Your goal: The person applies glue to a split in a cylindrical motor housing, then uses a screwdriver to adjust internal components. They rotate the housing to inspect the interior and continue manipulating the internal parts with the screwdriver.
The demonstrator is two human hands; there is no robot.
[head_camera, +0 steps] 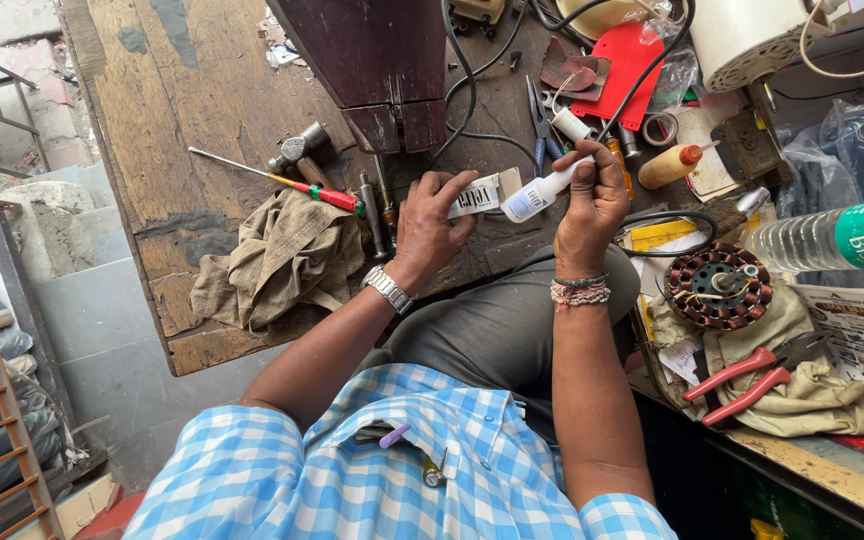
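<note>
Both hands are raised over the lap, just in front of the wooden workbench (202, 90).

The left hand (430, 228) is closed around a small white carton (479, 195), held flat between thumb and fingers, one end flap sticking out toward the right. The right hand (592, 200) is clasped on a small white squeeze tube (544, 190), gripped near its narrow nozzle end, the broad labelled base pointing toward the carton. Tube and carton appear to touch or nearly so; the exact contact cannot be told.

Judged from this: the tube is being passed out of, or into, the carton mouth. For this to be done well, the carton should be kept steady and uncrushed, the tube kept in line with the open end, and the soft body not squeezed.

The tube: white plastic, slim, tapering to the tip, dark print on a pale label. Whether a cap is fitted is hidden by the fingers.

Nearby: a red-handled screwdriver (327, 194) and a hammer (297, 152) on the bench beside a crumpled tan cloth (272, 260). At the right, a copper-wound motor stator (718, 287), red-handled pliers (747, 380) and a clear plastic bottle (832, 238).
</note>
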